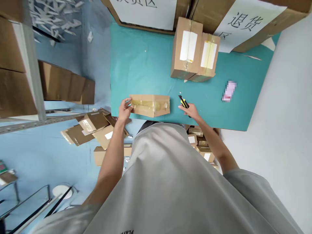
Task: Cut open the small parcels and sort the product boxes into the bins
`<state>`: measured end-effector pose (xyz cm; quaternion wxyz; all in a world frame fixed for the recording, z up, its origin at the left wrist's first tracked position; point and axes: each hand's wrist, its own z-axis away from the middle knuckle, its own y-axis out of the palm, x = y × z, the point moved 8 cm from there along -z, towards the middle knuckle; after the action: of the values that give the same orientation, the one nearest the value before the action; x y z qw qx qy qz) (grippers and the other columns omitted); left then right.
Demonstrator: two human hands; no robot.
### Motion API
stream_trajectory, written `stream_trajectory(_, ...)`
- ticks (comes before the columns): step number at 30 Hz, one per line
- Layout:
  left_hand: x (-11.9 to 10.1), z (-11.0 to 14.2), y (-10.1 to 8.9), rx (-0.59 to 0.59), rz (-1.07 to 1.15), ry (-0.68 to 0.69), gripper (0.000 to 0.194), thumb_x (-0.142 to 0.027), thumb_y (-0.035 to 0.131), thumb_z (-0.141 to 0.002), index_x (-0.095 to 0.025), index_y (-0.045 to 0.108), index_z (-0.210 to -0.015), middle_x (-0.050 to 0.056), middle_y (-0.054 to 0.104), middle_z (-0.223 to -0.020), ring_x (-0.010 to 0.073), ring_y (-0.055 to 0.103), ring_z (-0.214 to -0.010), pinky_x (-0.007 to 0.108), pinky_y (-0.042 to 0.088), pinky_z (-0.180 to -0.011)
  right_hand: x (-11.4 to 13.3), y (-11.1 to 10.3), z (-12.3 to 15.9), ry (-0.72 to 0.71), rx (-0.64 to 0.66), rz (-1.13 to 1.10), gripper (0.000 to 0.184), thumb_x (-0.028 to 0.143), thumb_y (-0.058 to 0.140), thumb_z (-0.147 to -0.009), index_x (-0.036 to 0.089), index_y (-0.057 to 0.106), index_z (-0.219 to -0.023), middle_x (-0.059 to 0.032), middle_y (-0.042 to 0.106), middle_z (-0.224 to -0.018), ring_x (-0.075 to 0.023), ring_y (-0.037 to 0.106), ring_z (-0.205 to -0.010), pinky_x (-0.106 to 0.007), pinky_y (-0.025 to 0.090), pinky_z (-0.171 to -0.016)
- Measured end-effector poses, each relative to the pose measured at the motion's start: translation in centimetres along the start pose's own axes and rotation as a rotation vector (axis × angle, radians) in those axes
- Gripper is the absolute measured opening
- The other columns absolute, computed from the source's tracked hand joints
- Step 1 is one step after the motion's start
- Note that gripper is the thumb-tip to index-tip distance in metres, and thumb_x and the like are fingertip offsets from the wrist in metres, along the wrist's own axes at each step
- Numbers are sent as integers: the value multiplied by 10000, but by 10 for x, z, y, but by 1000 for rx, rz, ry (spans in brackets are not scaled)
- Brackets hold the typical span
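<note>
A small taped cardboard box (146, 105) lies near the front edge of the green tabletop (136, 65). My left hand (125, 109) grips its left end, fingers over the top edge and thumb lower down. Clear yellowish tape runs along the box's upper face. To the right of the box, my right hand (190, 110) is closed around a black and yellow utility knife (184, 102). The knife points up and left, apart from the box. Whether its blade is out is too small to tell.
Two taped boxes with white labels (188, 45) stand at the back of the table, before large cartons bearing paper signs (246, 22). A blurred pink item (229, 91) lies at right. Loose cardboard boxes (94, 122) are on the floor at left, near a metal shelf (34, 65).
</note>
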<state>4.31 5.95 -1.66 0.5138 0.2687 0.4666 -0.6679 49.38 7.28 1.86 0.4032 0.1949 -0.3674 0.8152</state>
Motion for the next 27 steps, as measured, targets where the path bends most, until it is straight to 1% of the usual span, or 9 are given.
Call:
stream_trajectory(4, 26, -10, -25, -137, 10, -108, 522, -367, 668, -788, -242, 634, -1293, 107, 760, -1184, 249, 757, -1091, 392, 662, -921, 30, 66, 10, 39, 49, -321, 613, 794, 855, -816, 204, 805, -973, 39, 649, -543, -187, 683, -545, -272, 556, -586)
stream_trajectory(7, 32, -21, -20, -118, 17, -100, 483, -328, 652, -795, -247, 637, -1270, 98, 765, -1177, 225, 760, -1079, 372, 656, -940, 61, 87, 24, 15, 43, -383, 629, 804, 862, -798, 201, 817, -969, 27, 660, -547, -193, 700, -557, -277, 579, -588)
stream_trajectory(10, 33, -32, 8, -38, 75, -122, 458, -300, 656, -827, -248, 609, -1280, 110, 774, -1213, 207, 768, -1056, 349, 652, -902, 80, 74, 38, 6, -57, -379, 644, 802, 889, -768, 190, 817, -954, 19, 662, -548, -199, 702, -553, -290, 589, -583)
stream_trajectory(16, 11, -37, 112, 284, 196, -102, 455, -282, 783, -824, -241, 552, -1213, 104, 797, -1080, 248, 773, -993, 469, 653, -950, 96, 14, 55, -61, -272, -281, 590, 744, 885, -798, 182, 822, -963, -5, 709, -642, -210, 725, -581, -312, 617, -589)
stream_trajectory(18, 4, -33, 131, 349, 158, -86, 449, -250, 811, -786, -236, 563, -1160, 116, 795, -1095, 271, 765, -1058, 529, 630, -1039, 94, 0, 56, -55, -314, -213, 545, 697, 880, -829, 177, 824, -983, -8, 720, -669, -209, 726, -579, -317, 618, -595)
stream_trajectory(19, 2, -31, 134, 360, 124, -79, 427, -241, 809, -780, -230, 575, -1137, 130, 793, -1132, 281, 759, -1107, 553, 610, -1091, 91, -5, 56, -42, -338, -177, 526, 676, 875, -845, 173, 825, -994, -10, 726, -680, -209, 725, -576, -321, 619, -602)
stream_trajectory(21, -5, -30, 128, 342, 72, -52, 377, -254, 785, -808, -214, 605, -1137, 164, 778, -1251, 296, 748, -1199, 577, 573, -1169, 86, -10, 57, -10, -383, -107, 510, 655, 849, -884, 166, 826, -1030, -25, 754, -732, -214, 730, -581, -335, 624, -625)
stream_trajectory(23, -21, -30, 112, 308, 82, 22, 373, -298, 749, -880, -201, 633, -1221, 183, 751, -1383, 298, 747, -1250, 566, 567, -1192, 83, -9, 61, 9, -418, -36, 525, 667, 797, -937, 164, 823, -1085, -56, 796, -832, -223, 743, -604, -356, 635, -664)
stream_trajectory(27, -74, -26, 81, 297, 135, 227, 405, -439, 690, -1018, -225, 672, -1363, 145, 745, -1474, 283, 732, -1336, 478, 595, -1163, 92, 1, 83, -55, -534, 147, 587, 713, 651, -1050, 166, 784, -1217, -142, 829, -1067, -283, 810, -836, -428, 663, -883)
